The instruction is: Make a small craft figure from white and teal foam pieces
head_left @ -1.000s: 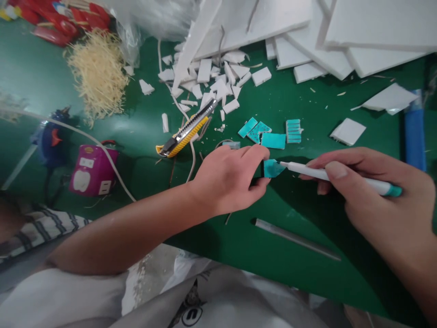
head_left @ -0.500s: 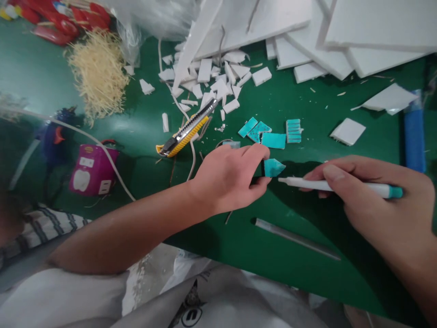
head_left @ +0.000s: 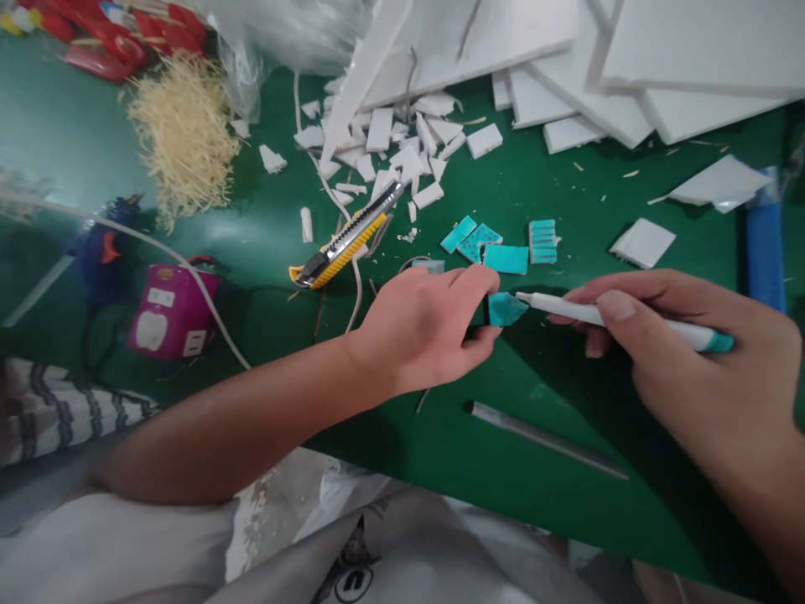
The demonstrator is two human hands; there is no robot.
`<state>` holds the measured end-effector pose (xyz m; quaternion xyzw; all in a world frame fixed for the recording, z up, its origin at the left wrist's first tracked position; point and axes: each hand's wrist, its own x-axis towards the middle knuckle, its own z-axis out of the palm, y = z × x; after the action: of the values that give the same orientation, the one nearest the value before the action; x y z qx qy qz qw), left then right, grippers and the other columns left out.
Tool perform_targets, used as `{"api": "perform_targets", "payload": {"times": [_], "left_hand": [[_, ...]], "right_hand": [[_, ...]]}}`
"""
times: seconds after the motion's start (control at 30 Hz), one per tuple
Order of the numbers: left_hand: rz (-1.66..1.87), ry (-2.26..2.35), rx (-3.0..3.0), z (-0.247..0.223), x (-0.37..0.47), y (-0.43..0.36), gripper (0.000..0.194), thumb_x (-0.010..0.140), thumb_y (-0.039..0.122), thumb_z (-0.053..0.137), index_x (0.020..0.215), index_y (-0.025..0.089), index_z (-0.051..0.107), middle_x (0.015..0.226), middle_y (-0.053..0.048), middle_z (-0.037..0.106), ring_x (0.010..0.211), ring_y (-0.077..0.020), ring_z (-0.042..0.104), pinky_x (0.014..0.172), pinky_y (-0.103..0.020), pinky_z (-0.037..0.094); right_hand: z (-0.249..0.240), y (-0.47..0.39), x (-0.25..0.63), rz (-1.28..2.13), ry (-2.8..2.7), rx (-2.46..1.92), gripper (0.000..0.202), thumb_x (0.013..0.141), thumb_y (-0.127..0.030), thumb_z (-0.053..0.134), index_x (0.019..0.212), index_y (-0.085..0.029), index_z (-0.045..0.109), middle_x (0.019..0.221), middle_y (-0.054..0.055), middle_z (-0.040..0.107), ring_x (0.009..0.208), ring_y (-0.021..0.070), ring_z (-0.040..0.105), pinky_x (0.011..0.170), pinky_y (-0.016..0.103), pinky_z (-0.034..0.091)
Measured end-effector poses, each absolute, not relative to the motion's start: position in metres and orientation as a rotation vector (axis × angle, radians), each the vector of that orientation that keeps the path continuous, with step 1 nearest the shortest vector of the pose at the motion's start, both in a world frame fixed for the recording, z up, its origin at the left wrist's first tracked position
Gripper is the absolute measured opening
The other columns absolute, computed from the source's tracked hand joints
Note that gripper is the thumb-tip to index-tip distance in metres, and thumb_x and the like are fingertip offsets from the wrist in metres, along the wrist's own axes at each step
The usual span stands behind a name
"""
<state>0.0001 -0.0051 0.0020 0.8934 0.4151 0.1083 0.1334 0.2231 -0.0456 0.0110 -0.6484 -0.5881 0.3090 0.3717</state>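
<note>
Between thumb and fingers, my left hand [head_left: 428,327] grips a small teal foam piece [head_left: 506,309] with a pointed right end. My right hand [head_left: 679,335] holds a white marker [head_left: 575,311] with a teal end, its tip at the upper right edge of the foam piece. I cannot tell whether the tip touches. Just beyond lie several teal pieces, among them a plain rectangle [head_left: 506,259], a dotted piece [head_left: 479,242] and a striped piece [head_left: 542,242]. A yellow utility knife [head_left: 345,239], blade out, rests left of them.
White foam scraps [head_left: 402,151] and stacked foam boards [head_left: 704,50] cover the back. Thin wooden sticks [head_left: 185,138] are heaped at left, near a purple power socket [head_left: 173,310] and a blue glue gun [head_left: 106,252]. A glue stick [head_left: 547,439] lies in front. Another person's striped clothing [head_left: 69,411] shows at left.
The marker tip has moved up from below the pointed foam piece to its upper right edge. My left hand stays nearly still. The other person at left has shifted.
</note>
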Motion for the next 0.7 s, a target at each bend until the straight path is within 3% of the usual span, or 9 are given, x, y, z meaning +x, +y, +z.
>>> {"api": "perform_targets", "payload": {"times": [0.23,0.4,0.7], "left_hand": [[0.307,1.178,2.614,0.0011,0.0009,-0.0055,0.017,0.088,0.03,0.063,0.102,0.02,0.063,0.062,0.006,0.059,0.06,-0.0167,0.061,0.063,-0.03,0.041],[0.317,1.173,2.621,0.0012,0.0017,-0.0055,0.019,0.088,0.03,0.063,0.103,0.02,0.063,0.062,0.006,0.059,0.059,-0.0169,0.06,0.062,-0.031,0.04],[0.311,1.183,2.618,-0.0004,0.0011,-0.0053,0.02,0.087,0.033,0.062,0.103,0.02,0.061,0.062,0.006,0.058,0.059,-0.0163,0.06,0.062,-0.03,0.04]], "right_hand": [[0.0144,-0.0455,0.219,0.83,-1.386,-1.682,0.022,0.084,-0.02,0.064,0.068,-0.029,0.076,0.059,-0.005,0.068,0.048,0.0073,0.056,0.046,0.02,0.043],[0.0097,-0.0468,0.2223,0.81,-1.439,-1.633,0.017,0.086,-0.025,0.067,0.076,-0.032,0.079,0.054,-0.005,0.065,0.046,0.0081,0.056,0.042,0.02,0.04],[0.0066,-0.0471,0.2243,0.779,-1.487,-1.644,0.019,0.088,-0.026,0.066,0.075,-0.032,0.079,0.055,-0.005,0.065,0.047,0.0104,0.058,0.042,0.022,0.042]]}}
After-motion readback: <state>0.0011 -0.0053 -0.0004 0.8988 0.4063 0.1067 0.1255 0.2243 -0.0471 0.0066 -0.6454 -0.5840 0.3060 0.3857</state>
